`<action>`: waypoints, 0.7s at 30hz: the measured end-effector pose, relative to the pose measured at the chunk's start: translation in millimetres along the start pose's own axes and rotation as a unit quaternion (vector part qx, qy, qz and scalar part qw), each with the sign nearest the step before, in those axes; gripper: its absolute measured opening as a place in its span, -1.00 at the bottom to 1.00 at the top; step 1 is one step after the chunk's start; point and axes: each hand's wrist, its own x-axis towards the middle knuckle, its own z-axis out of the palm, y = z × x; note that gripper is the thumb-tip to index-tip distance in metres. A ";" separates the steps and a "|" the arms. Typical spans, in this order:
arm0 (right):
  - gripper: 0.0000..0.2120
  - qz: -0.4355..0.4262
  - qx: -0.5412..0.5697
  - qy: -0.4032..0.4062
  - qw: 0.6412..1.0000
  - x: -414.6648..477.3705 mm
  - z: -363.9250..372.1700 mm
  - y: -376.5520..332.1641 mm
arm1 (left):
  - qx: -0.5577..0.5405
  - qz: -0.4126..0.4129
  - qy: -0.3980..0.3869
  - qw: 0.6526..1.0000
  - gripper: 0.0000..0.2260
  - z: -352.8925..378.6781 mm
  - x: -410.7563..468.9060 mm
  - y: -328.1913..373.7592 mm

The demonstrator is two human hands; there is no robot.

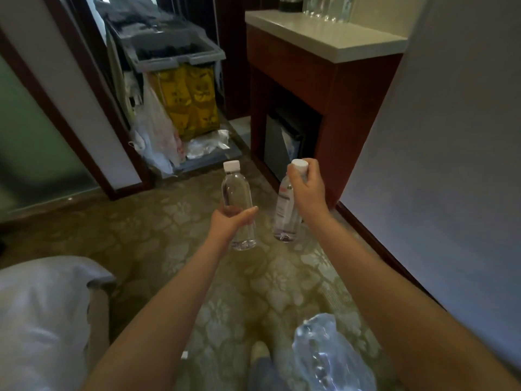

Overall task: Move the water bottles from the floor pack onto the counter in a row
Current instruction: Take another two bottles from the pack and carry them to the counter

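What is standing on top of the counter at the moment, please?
On the counter, clear bottles stand at the back beside a dark vessel. Their tops lie outside the frame, so the count is unclear.

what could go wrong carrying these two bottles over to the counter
The right hand grips the labelled bottle only near the cap, so it could swing or slip. The floor pack lies by the feet, a possible trip. Clear bottles already standing on the counter could get knocked when these are set down.
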 end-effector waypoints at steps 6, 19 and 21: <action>-0.84 0.004 0.026 -0.013 1.000 125.0 74.9 11.9 | 0.037 0.019 0.009 0.999 -0.48 -21.1 130.4 50.7; -0.80 -0.056 0.013 0.035 0.998 403.9 195.6 -1.3 | 0.045 0.070 -0.033 0.996 -0.39 -34.4 415.4 188.5; -0.82 -0.056 0.018 0.061 0.996 451.6 210.5 -2.3 | 0.042 0.072 -0.066 0.994 -0.32 -31.1 462.1 215.0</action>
